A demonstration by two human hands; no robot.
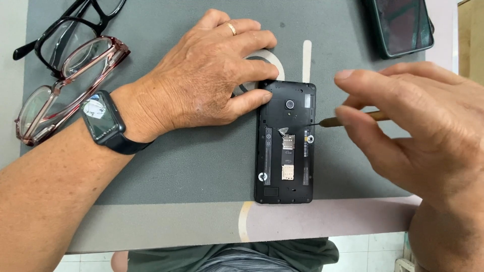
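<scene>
Head view: glasses point(65, 75) lie beside left hand point(212, 75).

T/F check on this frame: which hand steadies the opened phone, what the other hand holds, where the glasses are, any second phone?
1. The left hand presses on the top left corner of the opened phone. True.
2. The right hand holds a thin pointed tool at the phone's right edge. True.
3. The phone's back cover is on. False: it is off, with the camera and card slots showing.
4. Two pairs of glasses lie to the right of the phone. False: they lie far left on the grey mat.
5. A second phone lies at top right. True.
</scene>
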